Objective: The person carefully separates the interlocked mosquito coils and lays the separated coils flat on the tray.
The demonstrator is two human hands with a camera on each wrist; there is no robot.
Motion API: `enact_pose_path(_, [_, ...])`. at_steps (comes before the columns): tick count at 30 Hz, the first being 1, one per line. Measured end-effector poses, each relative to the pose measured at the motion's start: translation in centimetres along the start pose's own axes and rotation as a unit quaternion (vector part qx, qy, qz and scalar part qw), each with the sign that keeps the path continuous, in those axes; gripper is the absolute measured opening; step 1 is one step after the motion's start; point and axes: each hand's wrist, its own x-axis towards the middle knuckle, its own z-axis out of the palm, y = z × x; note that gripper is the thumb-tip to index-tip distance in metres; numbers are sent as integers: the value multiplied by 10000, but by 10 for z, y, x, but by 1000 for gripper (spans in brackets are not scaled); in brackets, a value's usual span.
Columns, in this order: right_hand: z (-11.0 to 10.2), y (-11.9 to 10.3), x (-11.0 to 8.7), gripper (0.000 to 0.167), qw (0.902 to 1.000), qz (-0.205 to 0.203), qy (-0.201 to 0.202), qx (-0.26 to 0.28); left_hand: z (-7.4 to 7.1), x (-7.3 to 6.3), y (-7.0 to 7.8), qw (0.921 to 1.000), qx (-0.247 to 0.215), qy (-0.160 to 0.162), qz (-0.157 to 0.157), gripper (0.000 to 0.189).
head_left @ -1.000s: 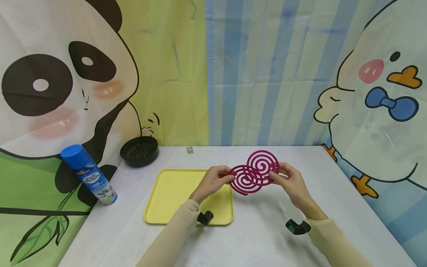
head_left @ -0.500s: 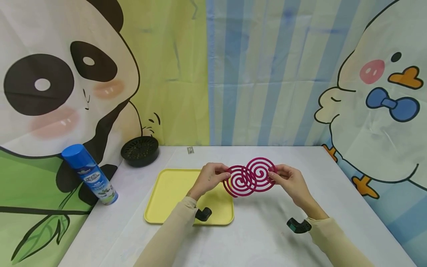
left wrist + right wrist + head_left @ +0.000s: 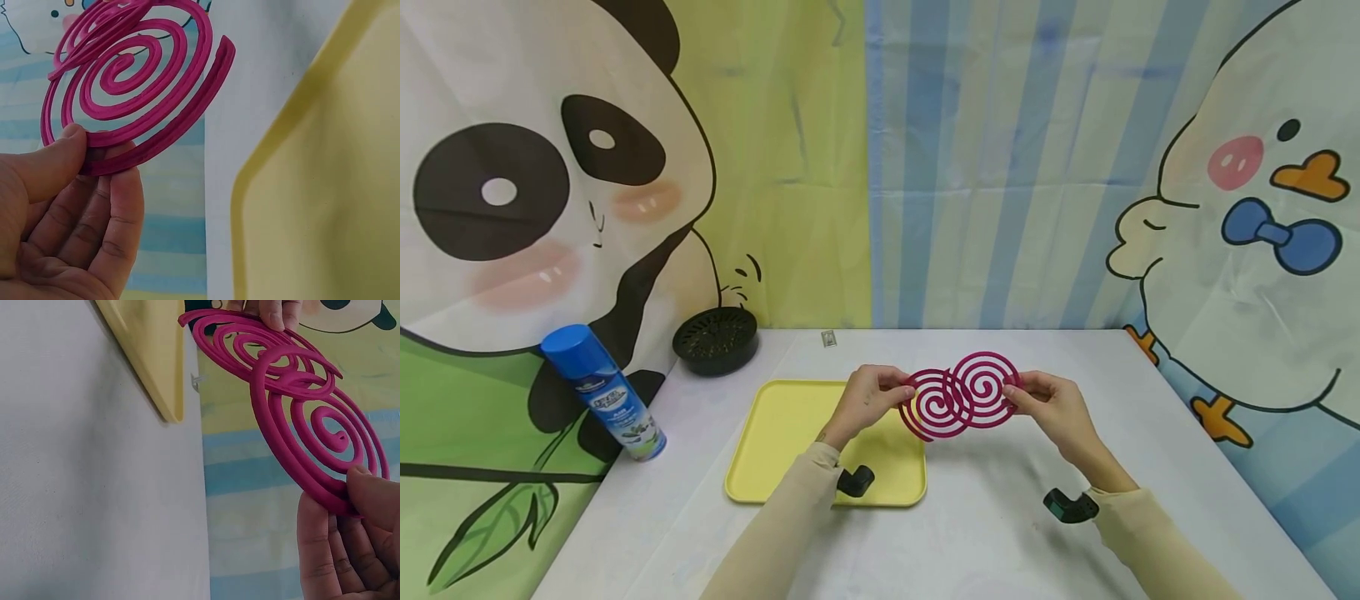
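Observation:
Two magenta mosquito coils hang in the air above the table, partly wound into each other where their rings overlap. My left hand [image 3: 867, 403] pinches the outer ring of the left coil [image 3: 159, 145] between thumb and fingers. On the other side, the right coil [image 3: 269, 434] is pinched at its outer edge by my right hand [image 3: 1058, 408]. In the left wrist view the left coil's blunt outer end stands free. The right wrist view shows the two spirals tilted at different angles, crossing near the middle.
A yellow tray [image 3: 782, 442] lies on the white table, partly under my left arm. Further back are a black slotted round dish [image 3: 715, 342] and a small metal piece [image 3: 828, 338]. At the left stands a blue spray can [image 3: 610, 404]. Printed curtains hang behind.
The left hand and its coil have shifted left, and the right coil has come down a little, so the overlap between the coils is smaller. In the last half second little has moved.

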Motion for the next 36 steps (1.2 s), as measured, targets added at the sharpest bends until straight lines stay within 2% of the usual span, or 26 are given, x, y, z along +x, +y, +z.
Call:
enact_pose_path(8, [1,2,1,38,10000,-55,76,24,-1,0,-2,9999,-79,-6,-68,10])
enact_pose_path(23, [3,4,0,38,9992,-47,315,229,-3,1,-2,9998,-148,142,41,13])
enact_pose_path(36, [1,6,-1,38,9990,24,350,278,-5,1,-1,9996,-239,146,15,13])
